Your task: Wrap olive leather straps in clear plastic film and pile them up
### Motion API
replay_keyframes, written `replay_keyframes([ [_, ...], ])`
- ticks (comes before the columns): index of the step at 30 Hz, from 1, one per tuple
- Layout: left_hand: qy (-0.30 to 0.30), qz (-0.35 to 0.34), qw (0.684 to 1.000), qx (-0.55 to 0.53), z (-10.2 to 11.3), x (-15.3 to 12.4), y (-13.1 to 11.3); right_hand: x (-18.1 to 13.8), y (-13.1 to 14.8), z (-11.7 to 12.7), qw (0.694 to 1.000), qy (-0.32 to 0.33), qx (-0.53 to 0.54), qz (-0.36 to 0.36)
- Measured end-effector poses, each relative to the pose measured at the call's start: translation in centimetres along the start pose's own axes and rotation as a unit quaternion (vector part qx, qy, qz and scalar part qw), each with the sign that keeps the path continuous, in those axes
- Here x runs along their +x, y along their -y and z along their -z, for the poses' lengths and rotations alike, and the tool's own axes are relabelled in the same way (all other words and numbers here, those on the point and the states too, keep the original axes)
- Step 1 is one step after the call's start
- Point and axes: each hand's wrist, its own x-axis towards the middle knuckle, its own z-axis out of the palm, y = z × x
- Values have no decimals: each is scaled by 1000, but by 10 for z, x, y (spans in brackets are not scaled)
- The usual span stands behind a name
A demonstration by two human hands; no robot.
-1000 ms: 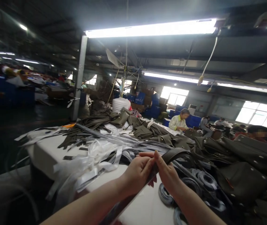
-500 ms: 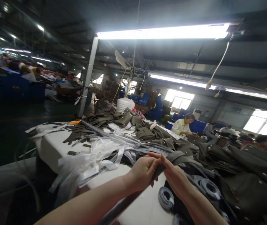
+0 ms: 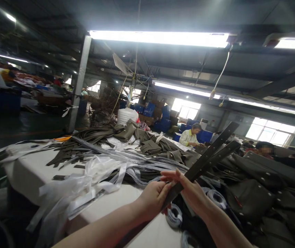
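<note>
Dark olive straps point(image 3: 209, 156) with small holes or rivets run diagonally up to the right, their two free ends spread apart. My left hand point(image 3: 155, 194) is closed around them lower down, with the thumb on top. Against the straps rests my right hand point(image 3: 192, 193), its fingers stretched out toward the left hand and its thumb raised. Part of the straps is hidden behind the hands. Below the hands, a coiled grey roll point(image 3: 174, 216) lies on the white-covered table point(image 3: 152, 234).
Bundles of dark strips point(image 3: 92, 136) and translucent plastic wrapping point(image 3: 103, 168) spread over the table. Dark studded bag pieces point(image 3: 251, 196) pile up at the right. A metal post point(image 3: 80, 82) stands at the far left corner. A seated person point(image 3: 190, 136) works beyond the table.
The strap ends have come up into view above my hands, standing out to the upper right. My view has turned a little to the right.
</note>
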Motion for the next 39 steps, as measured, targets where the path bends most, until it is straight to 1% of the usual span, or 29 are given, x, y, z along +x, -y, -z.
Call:
replay_keyframes([
  [1, 3, -2, 1000, 1, -1, 1, -1, -2, -1, -2, 1000, 13, -8, -3],
  [2, 7, -3, 1000, 6, -1, 1, -2, -2, 0, -1, 1000, 12, -9, 5],
  [3, 8, -2, 1000, 14, -2, 0, -1, -2, 3, 3, 1000, -11, -1, 26],
  [4, 7, 0, 1000, 22, -2, 0, 0, 0, 9, 10, 997, -51, 15, 53],
  [6, 0, 7, 999, 35, -3, -1, 4, 4, 24, 27, 981, -153, 56, 107],
  [7, -2, 11, 999, 37, -3, 0, 5, 6, 31, 35, 971, -192, 71, 122],
  [8, -1, 15, 999, 35, -4, 0, 6, 7, 37, 41, 966, -213, 77, 126],
  [9, 0, 17, 999, 28, -5, 2, 5, 8, 42, 45, 966, -215, 73, 123],
  [11, 5, 12, 1000, 4, -6, 7, 0, 6, 43, 41, 976, -179, 53, 112],
  [13, 8, 0, 1000, -20, -7, 13, -10, 1, 35, 28, 988, -122, 31, 92],
  [16, 12, -16, 999, -39, -9, 20, -25, -7, 21, 9, 998, -50, 11, 39],
  [17, 15, -20, 999, -40, -10, 21, -28, -9, 19, 8, 999, -42, 8, 31],
  [18, 19, -21, 999, -39, -11, 22, -29, -9, 21, 11, 998, -53, 7, 38],
  [19, 22, -20, 999, -38, -12, 22, -29, -9, 26, 16, 994, -86, 12, 60],
  [20, 24, -16, 999, -35, -14, 22, -27, -8, 33, 25, 986, -137, 23, 94],
  [22, 28, -5, 999, -20, -18, 22, -22, -5, 50, 47, 952, -249, 53, 167],
  [23, 31, -1, 999, -11, -20, 23, -19, -4, 57, 57, 935, -289, 61, 197],
  [24, 36, 0, 999, -1, -22, 23, -17, -3, 62, 66, 922, -314, 59, 219],
  [25, 41, -1, 999, 8, -24, 24, -16, -2, 65, 72, 916, -323, 49, 233],
  [27, 44, -3, 999, 8, -26, 25, -17, -2, 63, 77, 920, -313, 27, 234],
  [29, 38, -3, 999, -6, -26, 27, -20, -3, 53, 72, 932, -292, 26, 212],
  [33, 30, -6, 999, -30, -24, 30, -26, -6, 35, 52, 954, -240, 24, 177],
  [39, 24, -11, 998, -49, -24, 30, -30, -8, 24, 23, 964, -198, 31, 172],
])
